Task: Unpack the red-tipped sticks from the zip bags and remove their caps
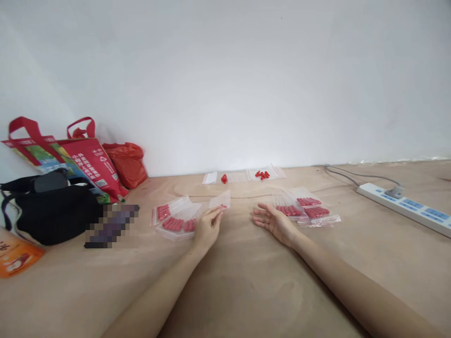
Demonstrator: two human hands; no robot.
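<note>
My left hand [207, 227] is closed in a pinch on a small clear zip bag [221, 199], which stands up from the fingertips. Beside and partly behind that hand lie several zip bags [172, 224] filled with red, rod-like pieces. My right hand [275, 224] is held over the table with its fingers apart and nothing in it. Just to its right is another group of zip bags [316, 211] with the same kind of red pieces; the hand covers part of the nearest one.
Near the wall, loose red pieces [262, 175] lie on flat clear bags [237, 177]. On the right is a white power strip [405, 202] with a plugged-in grey cord. Shopping bags [91, 162], a black pouch [59, 209] and an orange package [17, 253] stand left.
</note>
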